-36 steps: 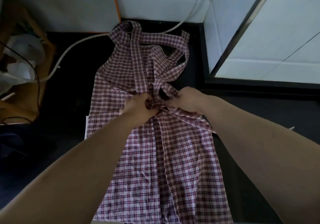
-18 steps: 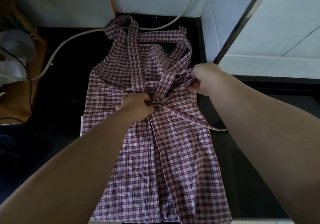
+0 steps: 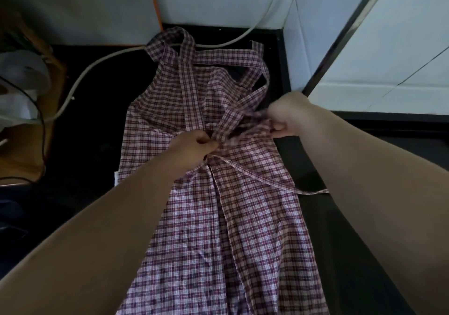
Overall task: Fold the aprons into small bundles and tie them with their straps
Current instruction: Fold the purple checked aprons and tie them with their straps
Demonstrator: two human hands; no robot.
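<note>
**At the apron's waist: freeing a strap without dragging the cloth**

In the middle of the dark bench (image 3: 92,132) the checked apron (image 3: 218,229) lies flat and lengthwise. Its bib is at the far end and its skirt runs to the near edge of view, and it is not yet a bundle. Its neck loop (image 3: 181,40) lies farthest off, where a white cable (image 3: 97,68) passes. At the waist, where the straps cross, the left grip (image 3: 194,148) is closed tight, with the fingers curled in and pinching the cloth at the crossing. To its right, the right grip (image 3: 289,117) is also closed, curled on a waist strap (image 3: 230,122) that runs to it from the crossing. That hand is motion-blurred, so I cannot tell exactly how the fingers lie. A second strap (image 3: 267,181) trails loose from the crossing toward the right, its end lying on the bench.

The step looks like working the straps apart at the waist before folding. To do it well:

- **Anchor:** Let the left grip hold the crossing down so the apron neither slides nor bunches.
- **Pull:** Draw with the right grip along the strap's own line, low and level, so nothing cinches tighter.
- **Lay out:** Put each freed strap straight out to its side, flat and untwisted, ready for the tie.

The likely fault is a rumpled bib, which would make a lumpy bundle.

A white tiled wall (image 3: 218,1) stands at the far side of the bench.
</note>
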